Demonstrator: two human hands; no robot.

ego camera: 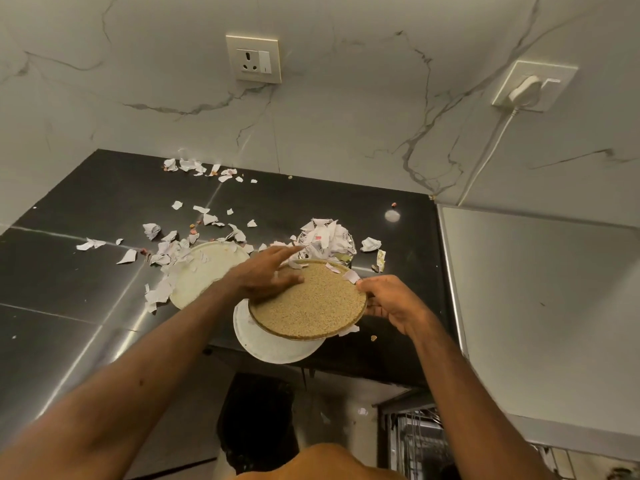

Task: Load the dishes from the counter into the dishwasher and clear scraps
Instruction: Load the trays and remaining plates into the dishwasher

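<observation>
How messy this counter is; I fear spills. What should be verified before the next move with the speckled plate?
1. Right hand grips the speckled plate by its rim: ok.
2. Left hand lies flat on the plate, free to sweep: ok.
3. Plate cleared of paper scraps: not ok, some lie at its far rim.
4. White plate underneath well back from the counter edge: not ok, it reaches the edge.
5. Bin bag below is open: cannot tell.
6. Dishwasher rack has room: cannot tell.

Speckled tan plate (308,306) overlapping white plate (273,348)
</observation>
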